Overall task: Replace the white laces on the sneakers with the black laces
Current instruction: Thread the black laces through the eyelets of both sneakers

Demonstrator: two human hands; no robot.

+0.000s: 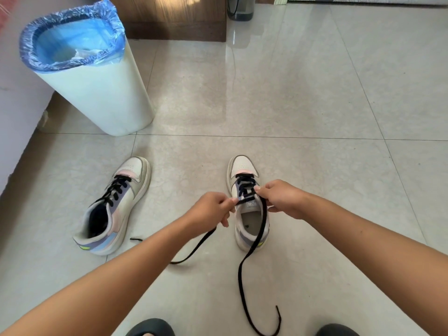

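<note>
Two pastel sneakers stand on the tiled floor. The left sneaker (114, 207) is laced with a black lace (116, 190) and lies a little tilted. The right sneaker (247, 204) has a black lace (252, 241) threaded through its eyelets. My left hand (211, 209) pinches the lace's left end at the tongue, and that end trails back over the floor. My right hand (281, 197) pinches the other end by the upper eyelets; its long tail runs across the shoe opening and curls on the floor near me. No white laces are in view.
A white bin (97, 93) with a blue liner stands at the back left, next to a wall. A wooden cabinet (174, 18) is behind it. Two dark slippers (150, 327) show at the bottom edge. Open tiled floor lies to the right.
</note>
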